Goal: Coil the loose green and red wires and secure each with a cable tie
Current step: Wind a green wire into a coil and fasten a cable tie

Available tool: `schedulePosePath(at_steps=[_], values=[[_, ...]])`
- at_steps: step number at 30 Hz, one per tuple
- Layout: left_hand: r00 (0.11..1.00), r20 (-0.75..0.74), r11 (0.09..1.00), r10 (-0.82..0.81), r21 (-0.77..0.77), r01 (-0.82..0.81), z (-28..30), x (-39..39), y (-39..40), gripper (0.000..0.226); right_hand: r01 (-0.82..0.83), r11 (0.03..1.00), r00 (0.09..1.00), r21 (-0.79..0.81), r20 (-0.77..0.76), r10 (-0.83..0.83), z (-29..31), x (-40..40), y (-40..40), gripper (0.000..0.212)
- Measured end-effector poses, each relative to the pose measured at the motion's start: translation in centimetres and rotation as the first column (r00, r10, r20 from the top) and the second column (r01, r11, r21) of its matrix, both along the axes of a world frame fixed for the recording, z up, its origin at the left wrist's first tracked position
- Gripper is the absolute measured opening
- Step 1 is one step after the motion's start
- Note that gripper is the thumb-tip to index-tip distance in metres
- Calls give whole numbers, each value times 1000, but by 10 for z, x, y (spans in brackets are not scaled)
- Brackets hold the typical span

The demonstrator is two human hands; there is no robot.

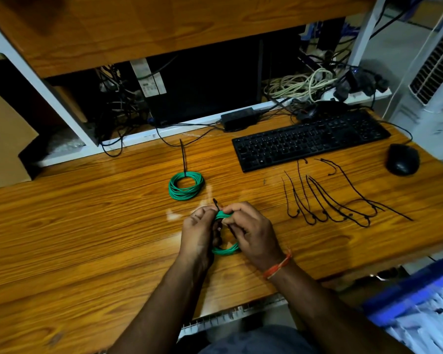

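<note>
Green wire coil [225,249], in hand: held just above the tabletop [87,226], near of the keyboard [310,141], with a black cable tie [216,204] being fitted at its top. Left hand [198,233] and right hand [251,233] were raised together, fingers curled around coil and tie. Finished green coil [186,185], already tied, was laid left of the keyboard. Spare cable ties [338,200] were spread before the keyboard. No red wire was seen; judged roughly halfway.
</note>
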State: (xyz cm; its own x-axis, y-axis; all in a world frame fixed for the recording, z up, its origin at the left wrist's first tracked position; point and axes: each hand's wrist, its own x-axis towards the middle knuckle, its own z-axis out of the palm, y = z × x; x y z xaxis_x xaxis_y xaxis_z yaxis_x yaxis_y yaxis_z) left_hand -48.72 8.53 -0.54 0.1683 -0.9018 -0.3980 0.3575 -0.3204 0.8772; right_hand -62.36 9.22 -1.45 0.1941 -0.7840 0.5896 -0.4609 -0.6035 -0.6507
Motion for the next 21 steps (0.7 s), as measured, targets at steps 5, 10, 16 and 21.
schedulePosePath(at_steps=[5,10,16,21], values=[[998,21,998,53,-36,-52,-4,-3,0,17,13,998,1000,-65,0,-13,-1,-1,2,13],[994,0,992,106,-65,-106,-9,-6,-3,23,70,995,996,-76,-55,-75,0,-2,15,13],[995,-25,992,98,-74,-99,-12,-4,-4,13,-51,980,978,190,209,11,13,1,20,12],[994,-34,991,105,-79,-107,-14,-5,-4,22,-72,923,945,378,322,-59,23,6,20,12]])
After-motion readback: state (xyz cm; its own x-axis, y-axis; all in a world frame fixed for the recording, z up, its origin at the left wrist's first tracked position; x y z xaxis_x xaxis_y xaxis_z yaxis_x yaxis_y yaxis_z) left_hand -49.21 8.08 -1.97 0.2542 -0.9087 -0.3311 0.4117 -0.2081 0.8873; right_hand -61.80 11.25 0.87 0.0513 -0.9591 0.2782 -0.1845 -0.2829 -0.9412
